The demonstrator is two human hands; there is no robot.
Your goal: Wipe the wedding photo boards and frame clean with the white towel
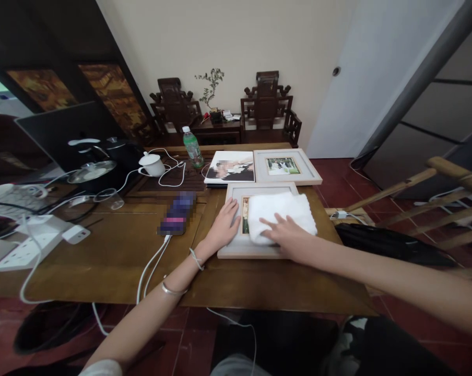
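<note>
A white cloth (285, 209) lies folded over the middle and right of a light-framed picture (236, 251) near the table's front. My right hand (288, 235) presses on this cloth from above, fingers spread. At the frame's left side rests my left hand (225, 225), its fingers stretched out flat along the edge. Part of the photo (245, 214) inside shows left of the cloth; the rest is covered. Behind it lie a second framed picture (312, 169) and a photo album or print (232, 175) with a partly blurred cover.
Left of the frames a phone (177, 213) is plugged into white cables. Farther left are a power strip (28, 245), a clear cup (113, 199), a lidded white cup (153, 164) and a pot (93, 172). A green bottle (192, 148) stands behind. The table (298, 290) ends right of the frames.
</note>
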